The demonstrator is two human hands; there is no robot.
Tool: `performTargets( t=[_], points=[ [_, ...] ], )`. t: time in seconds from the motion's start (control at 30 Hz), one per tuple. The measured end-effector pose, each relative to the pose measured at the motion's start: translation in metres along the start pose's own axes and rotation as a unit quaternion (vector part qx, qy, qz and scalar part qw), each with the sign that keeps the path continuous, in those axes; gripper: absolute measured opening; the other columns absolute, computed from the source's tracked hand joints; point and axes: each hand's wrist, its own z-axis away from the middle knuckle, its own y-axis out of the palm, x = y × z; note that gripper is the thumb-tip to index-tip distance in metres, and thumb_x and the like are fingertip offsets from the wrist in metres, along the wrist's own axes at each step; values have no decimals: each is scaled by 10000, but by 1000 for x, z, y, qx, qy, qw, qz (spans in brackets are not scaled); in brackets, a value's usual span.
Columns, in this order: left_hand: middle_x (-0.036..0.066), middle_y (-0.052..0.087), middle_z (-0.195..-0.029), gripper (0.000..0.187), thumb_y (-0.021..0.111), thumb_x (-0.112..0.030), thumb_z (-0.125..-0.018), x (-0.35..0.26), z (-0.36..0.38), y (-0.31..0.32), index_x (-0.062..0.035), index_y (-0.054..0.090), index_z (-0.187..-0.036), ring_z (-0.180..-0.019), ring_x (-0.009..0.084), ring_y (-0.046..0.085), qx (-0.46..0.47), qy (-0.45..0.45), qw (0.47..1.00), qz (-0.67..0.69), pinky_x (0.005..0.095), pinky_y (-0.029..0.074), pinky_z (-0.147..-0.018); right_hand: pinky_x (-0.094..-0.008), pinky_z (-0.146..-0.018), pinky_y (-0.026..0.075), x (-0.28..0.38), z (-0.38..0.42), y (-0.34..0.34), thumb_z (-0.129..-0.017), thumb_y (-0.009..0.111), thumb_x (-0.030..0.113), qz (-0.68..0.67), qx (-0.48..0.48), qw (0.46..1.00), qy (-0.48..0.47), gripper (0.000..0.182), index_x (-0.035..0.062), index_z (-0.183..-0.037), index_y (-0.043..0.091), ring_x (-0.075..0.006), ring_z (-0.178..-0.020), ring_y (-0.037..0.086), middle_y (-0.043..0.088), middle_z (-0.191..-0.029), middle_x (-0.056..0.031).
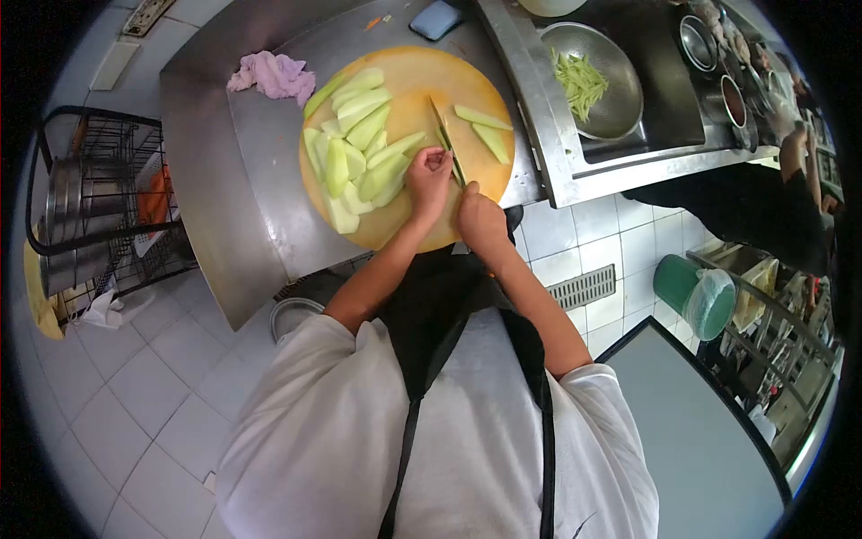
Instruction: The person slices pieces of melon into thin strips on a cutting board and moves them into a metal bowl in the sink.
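My right hand (482,217) is closed around the handle of a kitchen knife (444,130), its blade pointing away from me over a round yellowish cutting board (409,76). Just left of the blade, my left hand (429,184) has its fingers curled and pressed together on a green vegetable piece (441,137), mostly hidden by fingers and blade. A heap of pale green vegetable wedges (364,135) covers the board's left side. To the right of the knife lie a few separate wedges (490,142).
A crumpled pink cloth (274,75) and a blue sponge (435,20) lie on the steel counter (242,171). At right, a metal bowl (620,81) holds cut green strips (579,85). A wire rack (108,207) stands left. Another person (745,211) is at far right.
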Motion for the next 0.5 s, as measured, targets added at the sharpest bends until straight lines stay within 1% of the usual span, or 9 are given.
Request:
performTargets(
  t=[0.07,0.17,0.27,0.37,0.47,0.5],
  points=[
    [37,686,-848,137,736,-87,-932,-4,0,-1,9,663,-999,-709,86,640,-4,6,1000,-25,248,555,-595,-525,-622,573,-3,7,-7,-949,497,102,-25,-2,1000,-4,135,-29,-980,498,-434,-684,709,689,-736,-264],
    [41,686,-833,144,739,-96,-930,-6,0,1,9,664,-995,-695,92,643,-17,0,1000,5,257,556,-595,-526,-652,574,-13,25,-5,-943,534,112,-19,25,999,12,145,-22,-989,499,-451,-724,709,690,-760,-271],
    [43,685,-811,147,738,-104,-929,-4,-1,0,13,667,-982,-698,93,649,-14,8,1000,5,260,555,-589,-536,-647,564,-21,45,-9,-966,530,146,-48,45,998,1,176,-26,-984,500,-450,-724,707,690,-765,-276],
    [68,707,-810,165,747,-126,-922,0,-4,-1,16,676,-969,-707,122,672,-17,23,999,-29,283,568,-619,-547,-661,561,-34,58,2,-974,547,173,-45,40,998,9,204,-25,-983,499,-451,-732,708,691,-771,-283],
    [103,741,-844,189,753,-162,-917,9,-13,-7,8,691,-970,-729,188,708,-25,49,990,-130,327,585,-681,-561,-672,558,-38,74,-12,-976,560,181,-43,61,997,17,214,-23,-995,501,-457,-739,708,692,-780,-291],
    [115,762,-895,204,756,-192,-912,13,-17,-11,-20,711,-1012,-752,272,731,-19,57,982,-177,372,589,-740,-565,-676,558,-41,78,-13,-980,568,196,-39,74,996,19,231,-23,-1015,506,-472,-736,703,694,-788,-297]
  ],
)
